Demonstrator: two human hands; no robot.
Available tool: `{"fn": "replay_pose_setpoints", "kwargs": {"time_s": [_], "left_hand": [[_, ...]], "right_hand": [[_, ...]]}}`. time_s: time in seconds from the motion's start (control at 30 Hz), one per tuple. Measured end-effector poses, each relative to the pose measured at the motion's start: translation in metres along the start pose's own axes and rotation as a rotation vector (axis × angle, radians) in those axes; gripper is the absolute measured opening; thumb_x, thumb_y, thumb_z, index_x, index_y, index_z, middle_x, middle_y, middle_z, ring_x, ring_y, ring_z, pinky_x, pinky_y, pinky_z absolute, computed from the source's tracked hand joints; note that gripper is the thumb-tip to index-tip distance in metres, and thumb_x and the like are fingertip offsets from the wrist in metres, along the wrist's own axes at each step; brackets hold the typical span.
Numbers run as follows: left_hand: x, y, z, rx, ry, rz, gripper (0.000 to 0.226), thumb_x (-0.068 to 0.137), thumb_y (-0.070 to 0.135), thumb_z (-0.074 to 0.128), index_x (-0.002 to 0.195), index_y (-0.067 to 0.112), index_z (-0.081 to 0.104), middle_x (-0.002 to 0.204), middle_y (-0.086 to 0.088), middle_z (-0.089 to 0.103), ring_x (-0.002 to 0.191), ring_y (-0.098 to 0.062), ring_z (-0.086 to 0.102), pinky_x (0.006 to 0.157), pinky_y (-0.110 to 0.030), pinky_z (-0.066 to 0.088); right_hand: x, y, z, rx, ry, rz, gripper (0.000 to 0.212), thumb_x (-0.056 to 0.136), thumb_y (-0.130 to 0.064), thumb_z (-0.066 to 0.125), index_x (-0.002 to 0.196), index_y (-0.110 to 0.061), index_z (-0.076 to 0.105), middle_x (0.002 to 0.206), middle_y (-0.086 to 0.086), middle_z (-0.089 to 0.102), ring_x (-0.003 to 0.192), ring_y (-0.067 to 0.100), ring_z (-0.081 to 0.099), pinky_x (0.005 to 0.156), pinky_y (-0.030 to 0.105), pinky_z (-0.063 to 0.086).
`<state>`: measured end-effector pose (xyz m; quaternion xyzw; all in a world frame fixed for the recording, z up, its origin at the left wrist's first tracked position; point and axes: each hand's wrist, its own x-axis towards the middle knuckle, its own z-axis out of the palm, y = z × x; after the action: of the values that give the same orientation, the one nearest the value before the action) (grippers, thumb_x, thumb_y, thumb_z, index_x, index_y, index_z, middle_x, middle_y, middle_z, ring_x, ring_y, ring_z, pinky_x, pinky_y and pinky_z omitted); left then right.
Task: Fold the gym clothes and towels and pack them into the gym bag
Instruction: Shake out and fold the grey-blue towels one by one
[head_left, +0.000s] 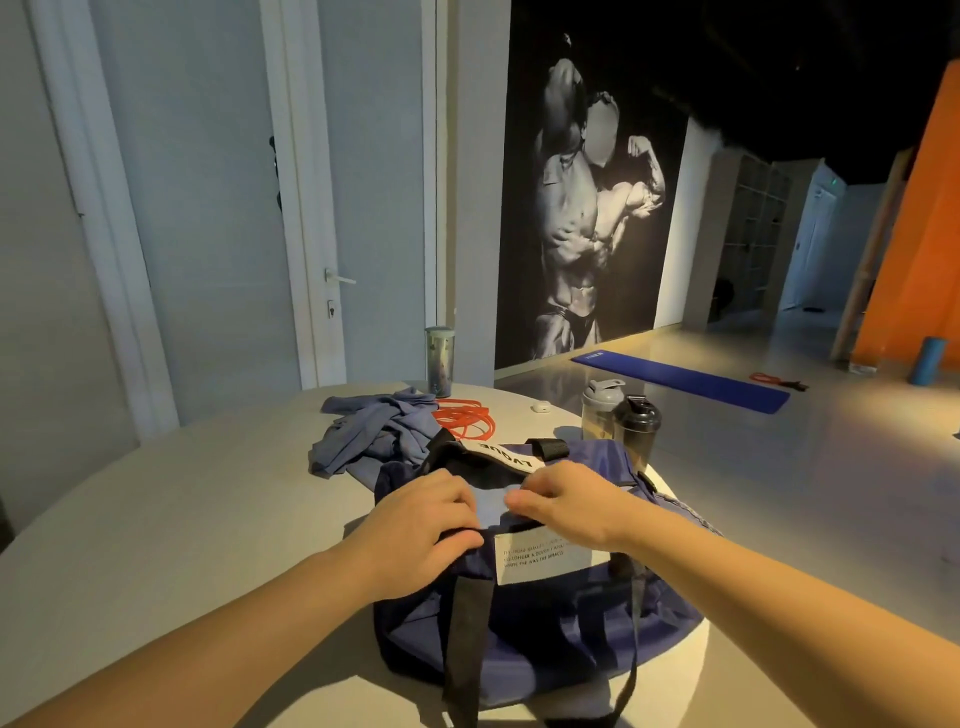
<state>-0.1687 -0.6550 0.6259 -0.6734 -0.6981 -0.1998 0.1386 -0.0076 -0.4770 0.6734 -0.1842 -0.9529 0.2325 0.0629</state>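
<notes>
My two hands meet at the open mouth of a navy nylon gym bag (545, 623), soft and slumped, with black webbing straps. My left hand (431, 519) curls its fingers down onto a smooth pale blue folded cloth (491, 506) lying inside the opening. My right hand (566, 504) pinches the same cloth between thumb and bent fingers. The bag sits close to the curved right edge of a matte white table (208, 493), with bare tabletop to its left. Just behind it lie crumpled grey-blue clothes (374, 431), a coiled orange band (465, 418) and two plastic shaker bottles (636, 426).
</notes>
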Motion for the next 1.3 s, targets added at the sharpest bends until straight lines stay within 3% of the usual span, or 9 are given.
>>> {"fn": "replay_pose_setpoints", "kwargs": {"time_s": [0.13,0.3,0.5,0.63,0.77,0.83,0.93,1.13,1.3], "left_hand": [[0.004,0.011,-0.009,-0.043,-0.072,-0.145,0.018,0.106,0.042,0.041,0.103,0.033,0.056,0.098,0.019,0.06,0.088,-0.003,0.054,0.079,-0.025,0.047],[0.015,0.011,-0.021,-0.112,-0.066,-0.224,0.017,0.1,0.056,0.047,0.094,0.041,0.053,0.093,0.019,0.064,0.086,-0.003,0.057,0.074,-0.025,0.048],[0.021,-0.03,-0.007,0.153,-0.262,-0.209,0.059,0.084,0.085,0.035,0.11,0.038,0.058,0.132,0.018,0.049,0.135,-0.01,0.032,0.118,-0.043,0.023],[0.023,-0.035,0.003,0.287,-0.264,-0.177,0.054,0.086,0.084,0.029,0.089,0.034,0.049,0.132,0.014,0.058,0.145,-0.01,0.027,0.125,-0.049,0.003],[0.021,-0.039,0.011,0.099,-0.22,-0.306,0.049,0.094,0.072,0.041,0.109,0.028,0.058,0.111,0.013,0.061,0.119,-0.011,0.048,0.115,-0.034,0.032],[0.022,-0.039,0.017,0.067,-0.165,-0.34,0.039,0.096,0.066,0.042,0.106,0.031,0.056,0.108,0.014,0.06,0.101,-0.01,0.053,0.088,-0.027,0.047],[0.023,-0.039,0.03,0.053,-0.161,-0.38,0.027,0.099,0.058,0.048,0.107,0.032,0.053,0.111,0.012,0.062,0.096,-0.01,0.056,0.081,-0.029,0.049],[0.005,-0.045,0.033,0.13,-0.045,-0.211,0.027,0.102,0.052,0.045,0.106,0.029,0.058,0.117,0.016,0.062,0.132,-0.004,0.042,0.123,-0.032,0.022],[-0.013,-0.054,0.01,0.103,0.147,-0.035,0.023,0.097,0.041,0.054,0.107,0.027,0.07,0.123,0.014,0.062,0.123,-0.005,0.051,0.124,-0.034,0.02]], "right_hand": [[-0.023,-0.002,-0.011,-0.177,-0.198,-0.1,0.05,0.091,-0.058,0.063,0.122,-0.02,0.061,0.123,0.0,0.064,0.113,0.019,0.062,0.092,0.034,0.056],[-0.021,0.003,-0.019,-0.143,-0.07,-0.135,0.052,0.092,-0.045,0.068,0.136,-0.021,0.054,0.141,-0.001,0.056,0.131,0.02,0.053,0.094,0.028,0.052],[0.013,0.012,-0.003,-0.061,-0.085,-0.078,0.054,0.092,-0.064,0.056,0.13,-0.025,0.061,0.132,-0.004,0.061,0.117,0.018,0.058,0.099,0.036,0.053],[0.041,0.021,0.009,-0.3,-0.06,-0.107,0.068,0.091,-0.076,0.039,0.131,-0.026,0.063,0.154,-0.001,0.044,0.143,0.023,0.032,0.115,0.049,0.029],[0.056,0.04,0.026,-0.338,-0.125,-0.068,0.084,0.09,-0.081,0.03,0.155,-0.028,0.038,0.169,-0.003,0.013,0.155,0.023,0.005,0.122,0.057,0.01],[0.063,0.047,0.033,-0.332,-0.122,-0.051,0.084,0.091,-0.081,0.027,0.157,-0.029,0.033,0.169,-0.004,0.011,0.155,0.023,0.006,0.122,0.057,0.009],[0.071,0.052,0.038,-0.353,-0.142,-0.025,0.084,0.09,-0.082,0.024,0.155,-0.03,0.037,0.168,-0.005,0.018,0.155,0.024,0.012,0.124,0.054,0.01],[0.064,0.032,0.018,-0.185,-0.101,-0.061,0.064,0.092,-0.068,0.051,0.138,-0.025,0.062,0.161,-0.001,0.035,0.143,0.026,0.036,0.114,0.045,0.036],[0.071,-0.004,-0.006,-0.081,0.106,-0.168,0.043,0.095,-0.051,0.059,0.125,-0.023,0.07,0.152,0.0,0.048,0.138,0.019,0.043,0.11,0.037,0.035]]}}
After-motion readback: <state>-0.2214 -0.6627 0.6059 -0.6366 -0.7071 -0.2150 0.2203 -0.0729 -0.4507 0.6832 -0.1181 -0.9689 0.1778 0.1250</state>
